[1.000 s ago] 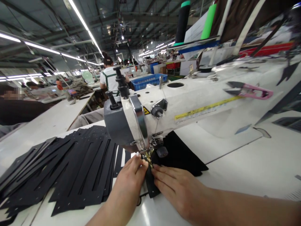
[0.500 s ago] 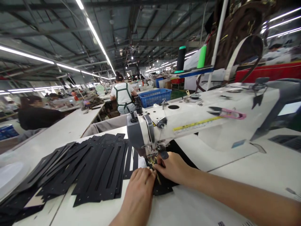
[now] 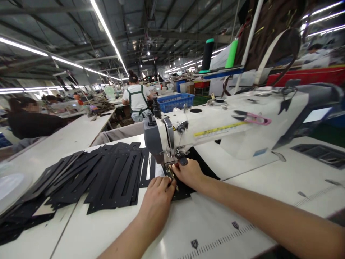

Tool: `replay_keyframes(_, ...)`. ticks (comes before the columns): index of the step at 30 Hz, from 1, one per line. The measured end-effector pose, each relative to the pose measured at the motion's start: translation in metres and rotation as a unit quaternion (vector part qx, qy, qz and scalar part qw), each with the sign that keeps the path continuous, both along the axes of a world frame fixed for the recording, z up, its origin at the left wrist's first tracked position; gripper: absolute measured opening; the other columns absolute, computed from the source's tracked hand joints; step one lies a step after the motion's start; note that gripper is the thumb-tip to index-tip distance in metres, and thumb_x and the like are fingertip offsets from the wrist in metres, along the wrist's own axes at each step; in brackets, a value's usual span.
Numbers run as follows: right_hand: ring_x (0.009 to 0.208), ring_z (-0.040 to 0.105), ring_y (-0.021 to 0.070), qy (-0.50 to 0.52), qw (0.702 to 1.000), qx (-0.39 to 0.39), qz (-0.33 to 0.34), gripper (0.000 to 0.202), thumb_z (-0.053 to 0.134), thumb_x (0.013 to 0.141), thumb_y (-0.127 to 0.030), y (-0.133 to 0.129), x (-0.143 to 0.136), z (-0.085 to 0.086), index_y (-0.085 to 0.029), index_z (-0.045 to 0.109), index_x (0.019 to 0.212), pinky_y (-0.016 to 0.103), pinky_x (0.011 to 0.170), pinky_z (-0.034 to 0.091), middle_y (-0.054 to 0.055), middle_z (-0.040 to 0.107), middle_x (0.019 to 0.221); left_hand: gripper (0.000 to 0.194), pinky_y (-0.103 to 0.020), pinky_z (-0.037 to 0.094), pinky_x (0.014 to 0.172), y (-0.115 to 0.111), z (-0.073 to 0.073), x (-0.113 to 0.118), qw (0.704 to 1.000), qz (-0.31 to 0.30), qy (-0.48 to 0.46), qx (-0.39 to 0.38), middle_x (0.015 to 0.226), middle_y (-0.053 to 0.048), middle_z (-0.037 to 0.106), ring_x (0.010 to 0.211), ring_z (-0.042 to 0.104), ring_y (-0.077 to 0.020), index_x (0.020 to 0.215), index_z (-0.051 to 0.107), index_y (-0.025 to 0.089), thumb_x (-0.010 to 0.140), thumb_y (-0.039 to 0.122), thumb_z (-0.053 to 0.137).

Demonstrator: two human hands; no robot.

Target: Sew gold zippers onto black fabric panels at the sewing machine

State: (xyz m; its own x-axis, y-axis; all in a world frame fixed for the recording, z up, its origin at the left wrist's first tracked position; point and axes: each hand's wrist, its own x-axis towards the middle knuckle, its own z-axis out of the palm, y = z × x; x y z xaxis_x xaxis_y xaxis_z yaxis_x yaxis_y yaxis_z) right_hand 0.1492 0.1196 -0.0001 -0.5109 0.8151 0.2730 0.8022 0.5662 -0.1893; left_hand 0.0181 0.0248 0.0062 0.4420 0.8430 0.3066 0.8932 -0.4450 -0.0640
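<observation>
R hand [image 3: 188,173] now nearer needle [image 3: 170,172]

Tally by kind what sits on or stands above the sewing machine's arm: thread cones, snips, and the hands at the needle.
Thread cones: 2, one dark cone and one green cone
Pink-handled snips: 1
Hands at the needle: 2, left hand and right hand, both on the black piece
Total: 5

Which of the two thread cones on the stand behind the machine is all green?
The right cone, bright green from top to bottom. The left cone beside it is wound with dark thread, green only at its cap and base.
</observation>
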Motion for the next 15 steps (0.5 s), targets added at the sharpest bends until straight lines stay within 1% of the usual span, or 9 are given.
replay_keyframes(2,0.081,0.062,0.0181,0.017,0.998,0.011,0.065,0.023,0.044,0.088,-0.024,-0.009,0.014,0.002,-0.014,0.065,0.088,0.026,0.071,0.048,0.009,0.066,0.087,0.035,-0.043,0.047,0.086,-0.005,-0.002,-0.001,1.000,-0.003,-0.019,0.017,0.100,-0.011,0.061,0.095,0.058,-0.0226,0.111,0.054,0.012,0.078,0.002,0.046)
replay_keyframes(4,0.098,0.057,0.0178,0.033,0.985,0.029,0.165,0.022,0.047,0.086,-0.023,-0.023,0.030,0.002,-0.017,0.063,0.100,0.029,0.085,0.045,0.007,0.062,0.106,0.034,-0.045,0.045,0.091,-0.011,-0.005,-0.002,0.998,0.007,-0.047,0.038,0.106,-0.013,0.061,0.101,0.057,-0.0234,0.110,0.054,0.011,0.078,0.003,0.044)
replay_keyframes(6,0.109,0.050,0.0205,0.057,0.963,0.046,0.258,0.030,0.047,0.085,-0.023,-0.038,0.043,-0.001,-0.012,0.059,0.110,0.034,0.095,0.040,0.011,0.056,0.117,0.031,-0.045,0.046,0.091,-0.017,-0.009,-0.003,0.996,0.019,-0.069,0.054,0.110,-0.013,0.061,0.103,0.057,-0.0239,0.105,0.058,0.013,0.079,0.005,0.044)
replay_keyframes(7,0.111,0.048,0.0224,0.069,0.953,0.051,0.289,0.033,0.045,0.085,-0.022,-0.044,0.047,-0.003,-0.007,0.058,0.112,0.036,0.097,0.038,0.013,0.055,0.119,0.029,-0.044,0.047,0.089,-0.019,-0.011,-0.003,0.995,0.018,-0.076,0.057,0.110,-0.012,0.062,0.101,0.058,-0.0237,0.102,0.060,0.014,0.080,0.005,0.044)
replay_keyframes(9,0.112,0.048,0.0251,0.084,0.944,0.057,0.313,0.036,0.042,0.086,-0.019,-0.052,0.051,-0.008,0.000,0.056,0.113,0.039,0.097,0.039,0.018,0.054,0.118,0.028,-0.042,0.049,0.088,-0.021,-0.013,-0.003,0.995,-0.007,-0.079,0.064,0.105,-0.011,0.064,0.096,0.061,-0.0227,0.098,0.063,0.014,0.080,0.005,0.043)
replay_keyframes(11,0.111,0.049,0.0256,0.082,0.944,0.059,0.313,0.035,0.040,0.085,-0.016,-0.053,0.050,-0.011,0.001,0.057,0.111,0.038,0.097,0.040,0.019,0.055,0.117,0.028,-0.041,0.050,0.087,-0.019,-0.013,-0.002,0.993,-0.033,-0.079,0.078,0.102,-0.011,0.066,0.094,0.062,-0.0215,0.096,0.063,0.013,0.080,0.005,0.042)
replay_keyframes(15,0.107,0.052,0.0251,0.087,0.941,0.078,0.316,0.035,0.038,0.083,-0.012,-0.046,0.043,-0.012,0.002,0.060,0.106,0.036,0.095,0.042,0.018,0.058,0.113,0.028,-0.039,0.051,0.085,-0.013,-0.009,-0.002,0.990,-0.065,-0.079,0.097,0.096,-0.011,0.067,0.090,0.063,-0.0202,0.092,0.063,0.012,0.085,0.007,0.036)
